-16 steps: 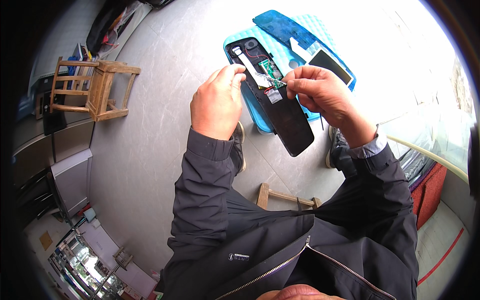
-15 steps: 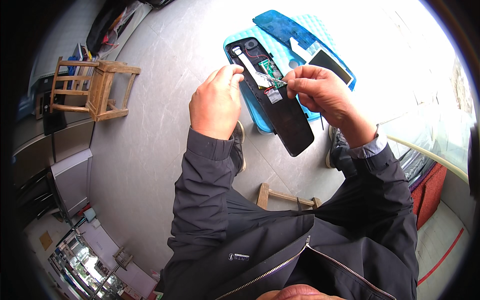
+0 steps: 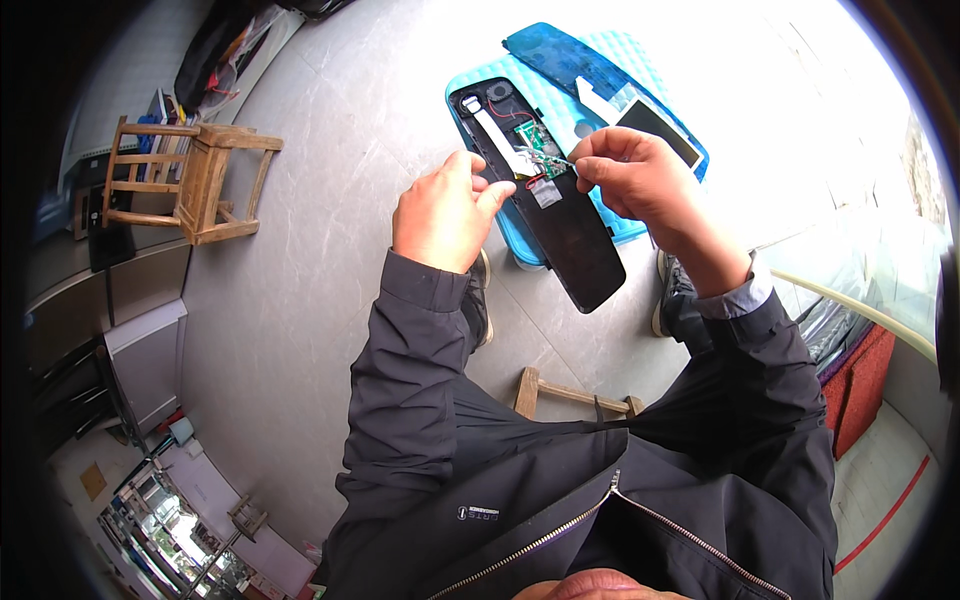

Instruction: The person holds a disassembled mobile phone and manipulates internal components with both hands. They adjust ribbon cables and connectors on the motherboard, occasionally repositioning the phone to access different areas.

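A long black plastic casing [image 3: 570,245] lies opened on a light blue plastic stool [image 3: 520,238]. Inside it are a green circuit board [image 3: 532,133], a white ribbon cable [image 3: 494,132], thin red wires, a round dark part at the far end and a silvery patch [image 3: 546,193]. My right hand [image 3: 635,180] pinches thin metal tweezers [image 3: 548,160], their tips over the board beside the ribbon's end. My left hand [image 3: 445,213] is open, thumb and fingers apart and empty. Its thumb tip overlaps the casing's left edge; whether it touches, I cannot tell.
A blue-filmed panel [image 3: 560,58] and a dark flat screen [image 3: 658,132] rest on the stool's far right part. Left stands a wooden chair [image 3: 205,180]. A wooden stool's legs [image 3: 560,390] show between my knees. At right are a glass edge [image 3: 850,300] and a red box-like thing [image 3: 862,385].
My left hand has moved slightly right, and its thumb has spread from the fingers toward the casing's edge. The right hand keeps the tweezers over the board, nearly still.
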Motion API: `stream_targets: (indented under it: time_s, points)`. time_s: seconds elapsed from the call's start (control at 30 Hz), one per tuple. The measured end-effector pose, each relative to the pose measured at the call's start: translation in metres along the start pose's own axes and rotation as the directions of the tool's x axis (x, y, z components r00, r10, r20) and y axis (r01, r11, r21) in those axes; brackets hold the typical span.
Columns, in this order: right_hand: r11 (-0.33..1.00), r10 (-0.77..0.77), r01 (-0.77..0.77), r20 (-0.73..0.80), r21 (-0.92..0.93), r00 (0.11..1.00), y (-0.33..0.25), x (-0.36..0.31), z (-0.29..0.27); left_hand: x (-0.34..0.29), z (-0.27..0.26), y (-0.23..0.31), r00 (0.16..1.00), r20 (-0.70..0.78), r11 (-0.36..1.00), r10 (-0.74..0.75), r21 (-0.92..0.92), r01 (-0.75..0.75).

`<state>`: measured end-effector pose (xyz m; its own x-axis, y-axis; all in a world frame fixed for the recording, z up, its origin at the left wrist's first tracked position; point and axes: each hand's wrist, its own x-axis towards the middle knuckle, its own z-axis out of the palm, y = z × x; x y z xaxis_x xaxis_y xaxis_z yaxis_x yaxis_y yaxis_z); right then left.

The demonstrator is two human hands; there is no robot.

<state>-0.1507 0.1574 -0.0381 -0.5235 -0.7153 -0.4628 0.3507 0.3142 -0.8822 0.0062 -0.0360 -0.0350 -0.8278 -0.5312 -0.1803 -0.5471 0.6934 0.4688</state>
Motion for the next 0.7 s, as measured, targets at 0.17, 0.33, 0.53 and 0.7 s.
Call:
stream_targets:
  time_s: [0.17, 0.33, 0.53, 0.7]
  points:
    - [0.875, -0.227, 0.160, -0.095, -0.457, 0.969, 0.004, 0.000, 0.005, -0.001, 0.002, 0.000, 1.000, -0.003, 0.999, -0.005, -0.050, 0.005]
    - [0.756, -0.340, 0.232, -0.064, -0.613, 0.938, 0.011, 0.004, 0.003, 0.006, 0.002, -0.003, 0.989, 0.106, 0.980, -0.100, -0.159, 0.117]
    - [0.696, -0.356, 0.228, -0.051, -0.681, 0.933, 0.013, 0.004, 0.003, 0.004, -0.001, -0.001, 0.986, 0.133, 0.966, -0.104, -0.224, 0.132]
    - [0.625, -0.379, 0.214, -0.052, -0.751, 0.924, 0.011, 0.001, 0.003, 0.002, -0.001, -0.002, 0.982, 0.164, 0.968, -0.095, -0.215, 0.129]
